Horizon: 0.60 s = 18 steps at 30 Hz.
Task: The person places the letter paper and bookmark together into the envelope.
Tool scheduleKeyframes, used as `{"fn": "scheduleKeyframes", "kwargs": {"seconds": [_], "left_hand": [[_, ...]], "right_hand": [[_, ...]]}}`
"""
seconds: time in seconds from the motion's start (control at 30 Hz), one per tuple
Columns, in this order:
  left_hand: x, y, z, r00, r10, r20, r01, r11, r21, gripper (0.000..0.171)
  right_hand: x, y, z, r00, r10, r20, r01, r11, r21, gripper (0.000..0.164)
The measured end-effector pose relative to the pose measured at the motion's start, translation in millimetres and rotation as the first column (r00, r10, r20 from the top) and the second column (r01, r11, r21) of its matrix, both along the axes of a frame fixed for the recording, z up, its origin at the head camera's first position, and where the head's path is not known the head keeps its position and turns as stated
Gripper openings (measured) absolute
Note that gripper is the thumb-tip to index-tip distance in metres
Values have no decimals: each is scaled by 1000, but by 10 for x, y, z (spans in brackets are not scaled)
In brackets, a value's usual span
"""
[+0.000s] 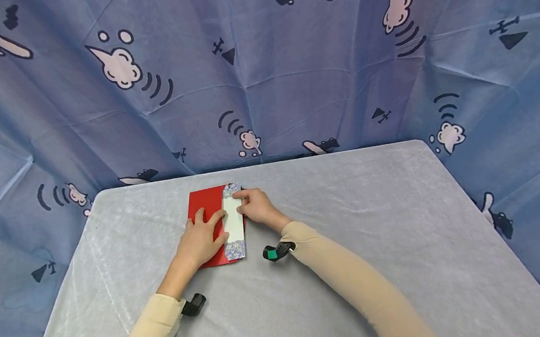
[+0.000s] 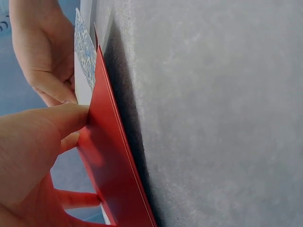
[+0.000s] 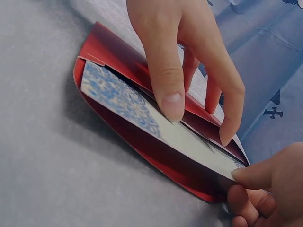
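A red paper envelope [image 1: 205, 200] lies on the table. Along its right side is a white card [image 1: 234, 225] with blue floral patterns at both ends. In the right wrist view the card [image 3: 120, 99] sits partly inside the envelope's mouth, red paper showing above and beneath it. My left hand [image 1: 197, 242] rests on the envelope with fingers spread, the thumb and index fingertip at the card's left edge. With thumb and fingers, my right hand [image 1: 260, 207] pinches the card's right edge near its far end. Whatever lies deeper inside the envelope is hidden.
A pale grey cloth covers the table [image 1: 343, 199]. Behind it hangs a blue curtain [image 1: 276, 51] printed with planes and clouds. Black wrist cameras are worn on the left wrist [image 1: 194, 305] and the right wrist [image 1: 278, 251], close to the cloth.
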<state>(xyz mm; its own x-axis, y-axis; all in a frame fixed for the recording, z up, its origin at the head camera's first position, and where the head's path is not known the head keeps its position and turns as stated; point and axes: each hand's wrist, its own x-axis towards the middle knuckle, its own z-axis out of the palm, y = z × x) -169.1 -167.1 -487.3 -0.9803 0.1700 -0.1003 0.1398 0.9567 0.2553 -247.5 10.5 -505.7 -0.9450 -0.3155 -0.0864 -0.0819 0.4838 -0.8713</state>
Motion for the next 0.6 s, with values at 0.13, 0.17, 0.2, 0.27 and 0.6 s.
{"fn": "scheduleKeyframes", "kwargs": {"seconds": [0.13,0.17,0.2,0.27,0.6], "left_hand": [[-5,3,2,1000,-2,1,2,1000,4,61],[-6,3,2,1000,-2,1,2,1000,6,61],[-6,3,2,1000,-2,0,2,1000,6,61],[-6,1,3,1000,-1,1,1,1000,5,61],[8,-5,-1,1000,1,0,-1,1000,1,61]], "right_hand": [[-1,-23,-10,1000,5,-12,-5,1000,27,41],[-1,-28,-11,1000,7,-15,-6,999,32,41],[-1,-33,-11,1000,8,-17,-8,999,35,41],[2,-42,-11,1000,13,-25,-12,999,38,41],[11,-92,-37,999,23,-48,-20,998,65,39]]}}
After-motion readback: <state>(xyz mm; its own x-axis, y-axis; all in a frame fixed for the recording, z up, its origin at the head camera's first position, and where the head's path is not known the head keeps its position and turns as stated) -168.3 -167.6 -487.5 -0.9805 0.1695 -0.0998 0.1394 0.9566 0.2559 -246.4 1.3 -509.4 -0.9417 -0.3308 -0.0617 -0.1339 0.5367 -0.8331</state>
